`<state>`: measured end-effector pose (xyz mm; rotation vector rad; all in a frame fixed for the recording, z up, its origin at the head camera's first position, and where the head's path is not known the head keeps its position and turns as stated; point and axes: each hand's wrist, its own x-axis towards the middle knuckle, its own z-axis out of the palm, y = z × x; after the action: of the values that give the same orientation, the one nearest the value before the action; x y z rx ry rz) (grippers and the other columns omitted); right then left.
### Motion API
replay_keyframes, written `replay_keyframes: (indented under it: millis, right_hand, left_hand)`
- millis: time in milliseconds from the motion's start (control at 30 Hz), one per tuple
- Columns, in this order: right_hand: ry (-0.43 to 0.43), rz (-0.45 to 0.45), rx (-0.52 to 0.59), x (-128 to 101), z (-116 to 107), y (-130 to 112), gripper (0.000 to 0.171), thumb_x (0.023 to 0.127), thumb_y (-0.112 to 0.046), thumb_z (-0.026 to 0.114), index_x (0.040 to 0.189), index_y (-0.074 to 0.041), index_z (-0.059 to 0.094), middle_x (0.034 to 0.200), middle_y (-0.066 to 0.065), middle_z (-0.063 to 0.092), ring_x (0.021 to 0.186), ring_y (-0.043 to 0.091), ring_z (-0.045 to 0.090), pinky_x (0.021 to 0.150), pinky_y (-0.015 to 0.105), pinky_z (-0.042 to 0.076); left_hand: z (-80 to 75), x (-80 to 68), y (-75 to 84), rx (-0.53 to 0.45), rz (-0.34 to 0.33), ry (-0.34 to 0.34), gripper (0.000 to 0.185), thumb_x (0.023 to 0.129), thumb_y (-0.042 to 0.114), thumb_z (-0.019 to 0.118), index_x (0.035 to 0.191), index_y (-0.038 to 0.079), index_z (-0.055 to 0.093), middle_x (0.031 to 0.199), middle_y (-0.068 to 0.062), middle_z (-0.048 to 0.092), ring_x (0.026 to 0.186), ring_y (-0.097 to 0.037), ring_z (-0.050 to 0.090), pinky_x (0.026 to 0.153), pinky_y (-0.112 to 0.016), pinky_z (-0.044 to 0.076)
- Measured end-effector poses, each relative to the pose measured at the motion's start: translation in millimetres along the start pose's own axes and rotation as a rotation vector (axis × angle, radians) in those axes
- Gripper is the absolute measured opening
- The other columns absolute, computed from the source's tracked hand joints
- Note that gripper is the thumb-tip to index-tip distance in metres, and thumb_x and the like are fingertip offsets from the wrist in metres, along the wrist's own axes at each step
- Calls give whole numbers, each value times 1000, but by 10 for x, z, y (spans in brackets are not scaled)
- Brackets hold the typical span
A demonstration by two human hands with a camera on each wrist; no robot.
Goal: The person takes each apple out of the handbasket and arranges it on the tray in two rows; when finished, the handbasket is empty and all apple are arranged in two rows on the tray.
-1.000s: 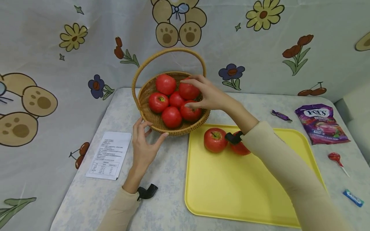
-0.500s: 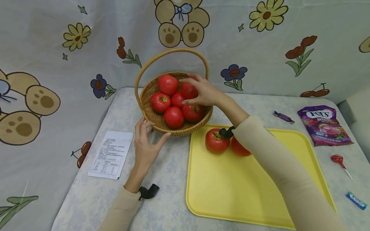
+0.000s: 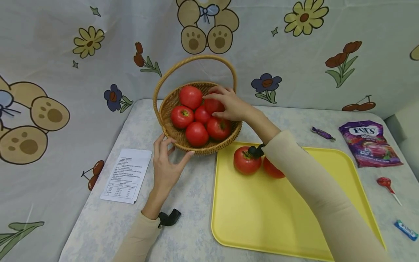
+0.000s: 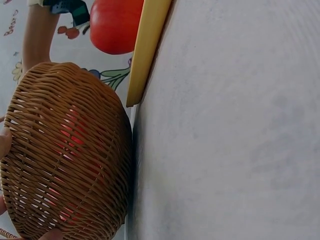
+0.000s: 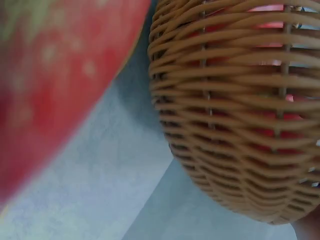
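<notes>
A wicker basket [image 3: 183, 142] with a tall hooped handle holds several red apples [image 3: 196, 134]. My left hand [image 3: 167, 167] holds the near left of its rim, fingers and thumb spread along the edge. In the left wrist view, fingertips show at the edge of the woven basket [image 4: 75, 155]. Reaching over the right side of the basket, my right hand [image 3: 230, 105] curls its fingers and thumb round an apple [image 3: 213, 105], partly covering it. The right wrist view shows the basket's woven wall [image 5: 240, 110] and a blurred red apple [image 5: 55, 75] close to the camera.
A yellow tray [image 3: 262, 218] bears two apples, one whole in view [image 3: 246, 164], one partly under my right sleeve [image 3: 273, 171]. Right of it lie a purple candy bag [image 3: 370, 143], a wrapped sweet [image 3: 323, 133], a lollipop [image 3: 384, 182] and a blue packet [image 3: 406, 230]. A printed card [image 3: 126, 176] lies left.
My right hand has shifted slightly left and its fingers and thumb have closed in on the apple. My left hand stays at the basket rim. The whole view has drifted a little right.
</notes>
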<state>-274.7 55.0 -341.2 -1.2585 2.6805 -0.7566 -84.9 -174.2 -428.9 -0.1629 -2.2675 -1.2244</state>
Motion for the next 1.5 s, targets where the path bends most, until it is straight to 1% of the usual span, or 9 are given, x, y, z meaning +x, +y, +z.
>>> replay_keyframes:
  millis: [67, 200, 400, 533, 667, 767, 1067, 1333, 1500]
  right_hand:
    - [8, -23, -10, -10, -4, 12, 58, 88, -15, 74, 142, -11, 51, 148, 16, 37, 135, 45, 27, 112, 59, 27]
    - [9, -7, -9, -23, -24, 41, 61, 88, -12, 74, 144, -10, 49, 150, 17, 34, 137, 43, 26, 114, 57, 28]
    - [0, 27, -3, -59, -45, 61, 59, 86, -11, 75, 141, -16, 51, 155, 22, 24, 145, 40, 21, 116, 60, 28]
    - [-16, 13, 16, -58, -36, 73, 58, 87, -8, 73, 140, -18, 50, 154, 22, 29, 145, 40, 24, 115, 61, 30]
    - [-4, -3, 48, -54, -26, 77, 57, 87, -7, 74, 139, -19, 52, 150, 20, 34, 140, 39, 33, 112, 59, 35]
    - [11, -10, 44, -57, -21, 75, 58, 85, -9, 76, 137, -20, 54, 148, 19, 36, 137, 39, 36, 110, 59, 37]
    - [36, -17, -25, -53, -25, 37, 58, 84, -14, 78, 136, -25, 55, 145, 16, 39, 134, 40, 34, 109, 59, 35]
    - [58, -14, -20, -91, -57, 5, 57, 82, -17, 80, 134, -26, 58, 142, 15, 40, 131, 39, 33, 105, 58, 38]
    - [94, -63, -7, -167, -102, -64, 57, 81, -19, 81, 133, -27, 59, 140, 13, 42, 125, 36, 35, 100, 54, 41]
  left_hand:
    - [1, -2, 1, 2, 4, 1, 57, 77, 29, 86, 115, 3, 53, 144, -24, 38, 134, -30, 44, 90, -40, 58]
    - [3, -4, -1, 10, 7, 2, 57, 76, 29, 86, 115, 3, 53, 144, -23, 38, 135, -31, 44, 90, -37, 58]
    - [7, 1, -9, 14, 12, 2, 58, 76, 28, 86, 115, 1, 53, 144, -24, 38, 135, -32, 44, 90, -37, 58]
    - [6, 4, -8, 16, 13, 4, 58, 76, 28, 86, 115, 0, 53, 144, -24, 38, 134, -32, 45, 90, -37, 58]
    - [0, 4, -4, 17, 9, 1, 58, 76, 29, 86, 115, 1, 53, 144, -23, 38, 135, -32, 44, 90, -38, 58]
    - [-4, -1, 1, 19, 2, -2, 58, 77, 30, 86, 115, 2, 53, 145, -23, 38, 136, -30, 43, 91, -38, 58]
    - [-6, 4, 15, 1, 21, 7, 58, 75, 27, 87, 114, -1, 53, 142, -25, 39, 133, -34, 45, 89, -44, 58]
    - [-5, 1, 14, 8, 15, 8, 58, 75, 28, 87, 114, 2, 53, 141, -25, 40, 135, -34, 43, 89, -40, 59]
    - [-12, -1, 27, 3, 8, 6, 56, 76, 28, 86, 115, 4, 53, 141, -25, 39, 133, -34, 46, 90, -38, 58]
